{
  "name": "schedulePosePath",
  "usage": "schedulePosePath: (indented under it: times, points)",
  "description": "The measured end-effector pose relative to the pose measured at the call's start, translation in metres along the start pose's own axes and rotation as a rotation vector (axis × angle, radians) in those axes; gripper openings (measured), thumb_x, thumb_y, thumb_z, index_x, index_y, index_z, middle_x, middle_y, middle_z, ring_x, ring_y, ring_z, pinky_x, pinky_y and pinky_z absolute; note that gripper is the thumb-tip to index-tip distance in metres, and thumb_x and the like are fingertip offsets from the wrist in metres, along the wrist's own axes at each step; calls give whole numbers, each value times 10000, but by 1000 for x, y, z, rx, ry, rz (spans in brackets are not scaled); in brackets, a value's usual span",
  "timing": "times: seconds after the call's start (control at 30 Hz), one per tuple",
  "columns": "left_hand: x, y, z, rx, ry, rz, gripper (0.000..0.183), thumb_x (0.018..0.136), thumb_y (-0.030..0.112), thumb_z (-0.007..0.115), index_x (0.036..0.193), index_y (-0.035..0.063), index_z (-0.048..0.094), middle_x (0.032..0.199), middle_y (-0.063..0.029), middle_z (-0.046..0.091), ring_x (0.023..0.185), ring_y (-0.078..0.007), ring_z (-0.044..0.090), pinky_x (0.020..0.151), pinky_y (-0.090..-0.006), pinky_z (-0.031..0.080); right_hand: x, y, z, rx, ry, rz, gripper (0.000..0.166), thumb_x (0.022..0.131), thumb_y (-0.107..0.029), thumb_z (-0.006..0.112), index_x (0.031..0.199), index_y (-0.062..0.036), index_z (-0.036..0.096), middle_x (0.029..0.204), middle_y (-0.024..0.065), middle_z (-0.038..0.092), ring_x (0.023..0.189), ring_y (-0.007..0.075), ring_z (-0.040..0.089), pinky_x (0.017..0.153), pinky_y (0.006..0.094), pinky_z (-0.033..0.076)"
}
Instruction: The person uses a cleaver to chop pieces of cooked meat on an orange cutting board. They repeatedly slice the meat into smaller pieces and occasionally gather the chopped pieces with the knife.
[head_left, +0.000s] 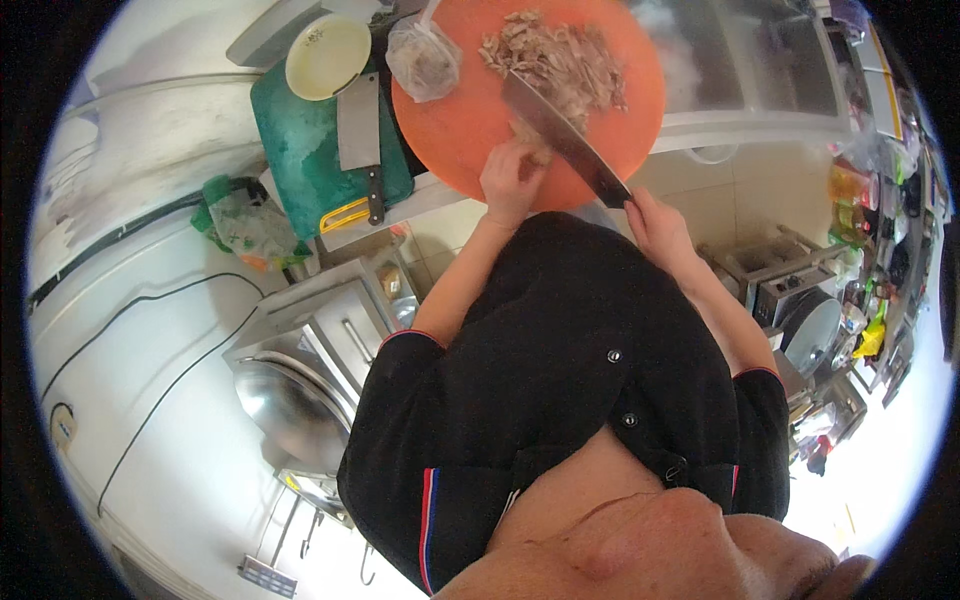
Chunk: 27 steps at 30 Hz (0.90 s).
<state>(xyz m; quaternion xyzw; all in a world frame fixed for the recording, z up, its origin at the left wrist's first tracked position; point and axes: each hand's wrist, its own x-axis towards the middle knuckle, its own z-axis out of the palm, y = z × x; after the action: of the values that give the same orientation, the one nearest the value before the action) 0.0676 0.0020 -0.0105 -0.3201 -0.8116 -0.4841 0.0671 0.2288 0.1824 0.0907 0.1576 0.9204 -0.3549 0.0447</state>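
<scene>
On a round orange cutting board (457, 142) lies a pile of sliced meat, apparently cooked (559, 56). My right hand (664, 232) grips a large kitchen knife (574, 142) by its handle, near the board's front edge. The long blade slants up and left across the board, its tip at the pile's lower left side. My left hand (514, 180) has its fingers curled over a pale piece of meat (531, 135), just left of the blade. That piece is partly hidden by the fingers and the knife.
A knotted plastic bag with contents (424, 64) sits on the board's left part. Beside it, a green cutting board (296, 142) bears a cleaver (360, 124), a yellow-handled tool (345, 216) and a pale plate (328, 56). A glass-panelled unit (720, 60) stands right of the board.
</scene>
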Motion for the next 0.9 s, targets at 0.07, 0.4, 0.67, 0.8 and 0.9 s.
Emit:
schedulePosePath:
  times: [0.07,0.4,0.67,0.8,0.9]
  points:
    - [-3,-1,0,-11,4,0,318,639,18,733,934,56,618,963,-126,646,946,-322,624,819,-387,514,1,2,0,-26,-35,3,128,924,-163,530,960,-59,465,823,205,603,740,433,593,608,515,469]
    - [-11,-11,1,-46,7,27,336,632,22,743,940,51,612,977,-132,641,941,-335,621,808,-403,517,14,-11,27,-107,-100,40,150,929,-160,502,1001,-71,404,833,198,607,703,423,606,578,516,486]
    - [-6,-9,0,-36,4,54,338,628,39,759,919,61,588,959,-112,635,883,-322,616,752,-397,514,26,-20,38,-182,-85,-42,141,896,-118,491,968,-44,395,816,205,611,667,424,610,557,517,492]
    - [-5,-9,1,-52,1,47,333,629,36,749,918,55,585,943,-115,637,852,-325,617,729,-391,516,37,-32,33,-219,-145,12,154,876,-102,503,970,-38,399,813,197,621,688,406,626,568,507,501]
    - [-5,-10,2,-65,8,54,324,634,31,742,915,52,581,927,-121,636,831,-327,617,709,-385,517,40,-42,36,-243,-163,51,164,869,-100,513,974,-33,406,802,193,628,700,401,632,575,501,504]
